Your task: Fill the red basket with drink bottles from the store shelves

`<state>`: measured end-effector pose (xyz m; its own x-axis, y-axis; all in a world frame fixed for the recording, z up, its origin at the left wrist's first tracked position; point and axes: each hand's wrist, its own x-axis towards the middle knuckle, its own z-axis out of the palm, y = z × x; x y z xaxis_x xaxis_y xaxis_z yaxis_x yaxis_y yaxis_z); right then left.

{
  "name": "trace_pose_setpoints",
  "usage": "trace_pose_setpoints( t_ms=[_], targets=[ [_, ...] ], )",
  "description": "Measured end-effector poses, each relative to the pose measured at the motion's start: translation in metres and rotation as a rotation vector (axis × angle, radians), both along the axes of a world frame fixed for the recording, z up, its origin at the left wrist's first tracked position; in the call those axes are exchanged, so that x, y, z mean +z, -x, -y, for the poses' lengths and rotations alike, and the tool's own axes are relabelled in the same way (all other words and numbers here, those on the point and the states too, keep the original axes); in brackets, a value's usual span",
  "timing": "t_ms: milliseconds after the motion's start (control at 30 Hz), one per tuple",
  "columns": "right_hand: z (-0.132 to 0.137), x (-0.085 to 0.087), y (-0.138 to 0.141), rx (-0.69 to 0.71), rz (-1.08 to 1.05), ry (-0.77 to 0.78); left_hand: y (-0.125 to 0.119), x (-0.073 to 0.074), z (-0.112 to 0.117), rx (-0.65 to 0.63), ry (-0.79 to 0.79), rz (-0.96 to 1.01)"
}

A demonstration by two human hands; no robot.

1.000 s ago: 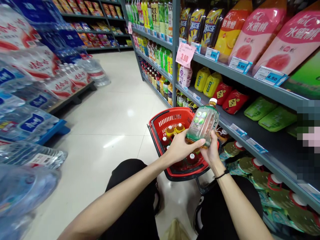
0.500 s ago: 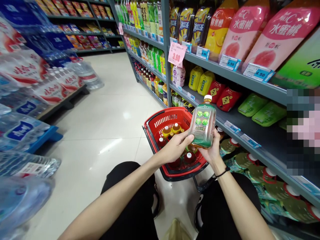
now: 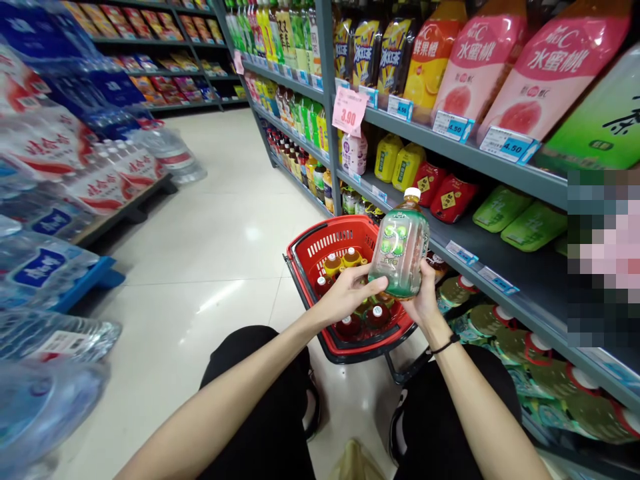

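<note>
A drink bottle (image 3: pixel 401 250) with a green and clear label and a white cap is held upright, slightly tilted, between my two hands. My left hand (image 3: pixel 354 291) grips its lower left side, thumb across the front. My right hand (image 3: pixel 421 297) supports the lower right side and base; some of its fingers are hidden behind the bottle. Just below and behind the bottle stands a red shopping basket (image 3: pixel 300 248) on the floor. Inside it are several bottles with dark or yellow labels, among them a white-capped bottle (image 3: pixel 377 315).
Shelves of drinks (image 3: pixel 450 127) run along the right, with several large green-labelled bottles (image 3: pixel 540 373) at the bottom. Water packs (image 3: pixel 55 260) and a pallet of white-and-red bottle packs (image 3: pixel 117 177) line the left. A tiled floor (image 3: pixel 225 233) lies between. A blurred patch covers the right edge.
Both hands still hold the bottle, which has turned slightly and shifted a little to the left. The basket and its bottles look the same.
</note>
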<state>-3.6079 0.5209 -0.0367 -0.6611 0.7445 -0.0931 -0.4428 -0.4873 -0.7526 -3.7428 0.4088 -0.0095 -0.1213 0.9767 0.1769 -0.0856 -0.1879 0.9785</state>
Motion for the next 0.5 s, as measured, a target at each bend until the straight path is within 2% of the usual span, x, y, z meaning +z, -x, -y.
trace_pose_setpoints(
  t_ms=[200, 333, 500],
  targets=[
    [0.001, -0.001, -0.001, 0.061, 0.0, 0.068, 0.005, -0.001, 0.003, -0.019, 0.025, -0.116],
    [0.001, 0.001, -0.003, 0.126, -0.01, 0.043, 0.006, 0.002, 0.003, -0.05, 0.05, -0.163],
    [0.005, 0.009, -0.003, 0.109, -0.007, -0.015, 0.004, 0.004, 0.003, -0.019, 0.081, -0.127]
  ],
)
